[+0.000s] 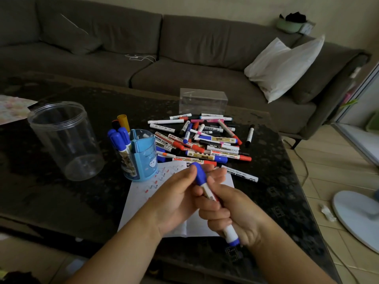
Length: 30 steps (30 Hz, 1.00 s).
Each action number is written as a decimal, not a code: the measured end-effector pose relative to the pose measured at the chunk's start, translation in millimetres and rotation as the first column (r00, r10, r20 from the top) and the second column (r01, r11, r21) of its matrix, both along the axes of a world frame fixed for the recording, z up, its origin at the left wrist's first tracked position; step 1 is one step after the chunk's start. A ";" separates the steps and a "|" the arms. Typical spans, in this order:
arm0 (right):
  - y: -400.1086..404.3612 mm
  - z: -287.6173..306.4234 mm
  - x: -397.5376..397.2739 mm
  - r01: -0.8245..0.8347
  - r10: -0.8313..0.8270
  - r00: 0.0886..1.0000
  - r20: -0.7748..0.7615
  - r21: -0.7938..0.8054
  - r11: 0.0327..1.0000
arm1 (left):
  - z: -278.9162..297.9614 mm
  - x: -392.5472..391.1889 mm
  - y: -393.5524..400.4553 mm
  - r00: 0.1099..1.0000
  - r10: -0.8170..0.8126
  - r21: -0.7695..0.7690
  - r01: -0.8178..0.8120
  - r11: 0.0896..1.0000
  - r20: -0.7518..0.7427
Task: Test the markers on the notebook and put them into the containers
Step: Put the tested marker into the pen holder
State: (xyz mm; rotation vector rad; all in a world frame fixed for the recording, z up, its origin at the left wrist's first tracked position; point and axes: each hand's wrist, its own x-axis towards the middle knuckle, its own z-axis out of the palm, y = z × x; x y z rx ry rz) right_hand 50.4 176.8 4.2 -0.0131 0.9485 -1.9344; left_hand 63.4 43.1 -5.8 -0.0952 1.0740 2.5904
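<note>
Right hand [231, 214] is gripping a blue-capped marker [207, 190] by the barrel, fingers [213, 217] curled fully around it; left hand [176, 195] is pinching the cap end between thumb and fingertips. Both are hovering over a white notebook [141, 191] bearing red and blue test squiggles, partly covering its page. Blue pen holder [143, 158] is standing on the notebook's far left corner, holding several blue markers and one orange-capped one. Clear round jar [65, 140] is standing to its left, near it. Loose marker pile [201, 140] is lying beyond the notebook on the dark tabletop [82, 201], with a clear rectangular box [203, 101] just behind. Grey sofa [143, 48] and white pillow [283, 66] are sitting beyond; a white fan base [356, 218] is resting on the floor at right.
</note>
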 end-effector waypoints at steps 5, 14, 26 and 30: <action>-14.6 -2.5 3.8 0.171 0.002 0.916 -0.402 0.394 0.903 | -0.2 -5.2 6.2 0.986 0.164 -0.302 -0.153 0.941 0.010; -9.6 -9.9 -6.7 0.732 0.857 0.288 -0.427 0.675 0.091 | -18.5 -29.3 34.6 0.929 0.348 -0.554 -0.224 0.802 0.128; 39.7 -19.3 -29.4 0.448 0.131 0.809 -0.574 0.745 0.495 | -12.7 -43.7 11.3 0.973 0.231 -0.710 -0.170 0.684 -0.011; 45.5 -25.0 -48.2 0.408 -0.104 0.878 -0.467 0.619 0.672 | -30.7 -41.6 -0.1 0.967 0.134 -0.867 -0.252 0.430 -0.215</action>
